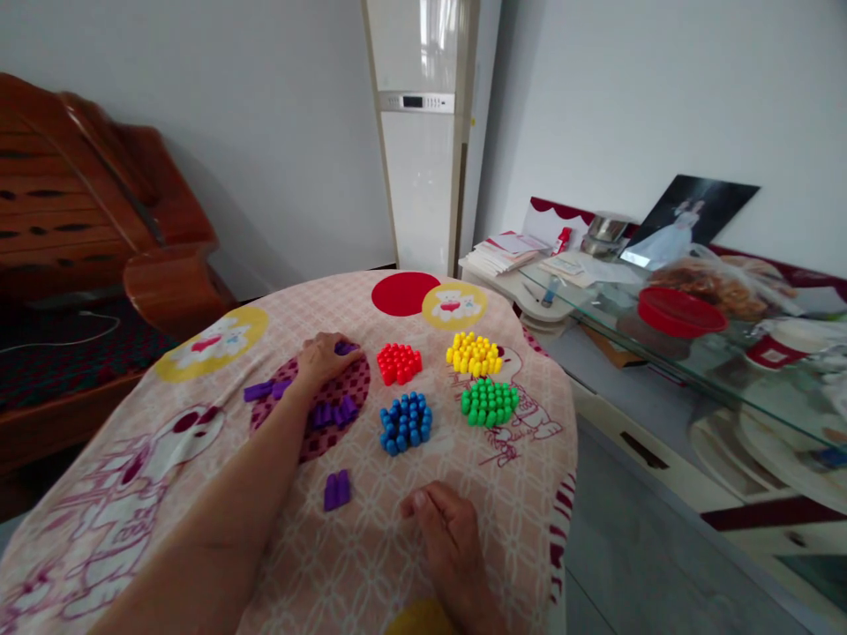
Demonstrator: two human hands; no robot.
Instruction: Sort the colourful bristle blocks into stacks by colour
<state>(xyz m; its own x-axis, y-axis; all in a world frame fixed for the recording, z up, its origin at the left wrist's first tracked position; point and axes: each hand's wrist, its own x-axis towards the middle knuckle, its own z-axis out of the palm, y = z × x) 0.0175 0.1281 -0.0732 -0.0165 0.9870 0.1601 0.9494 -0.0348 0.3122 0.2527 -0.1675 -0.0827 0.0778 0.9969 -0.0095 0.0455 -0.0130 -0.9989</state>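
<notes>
My left hand reaches to the far side of the group of small purple peg-like pieces, its fingers curled round a purple piece at the fingertips. Part of that piece is hidden by the hand. Beside my left forearm lie more purple pieces, and a purple pair rests closer to me. My right hand lies on the table in a loose fist, nothing visible in it. Standing pegs form separate clusters: red, blue, yellow and green.
A patterned cloth covers the rounded table. To the right stands a glass-topped cabinet with a red bowl, papers and a photo. A wooden sofa is at left, a tall white appliance behind.
</notes>
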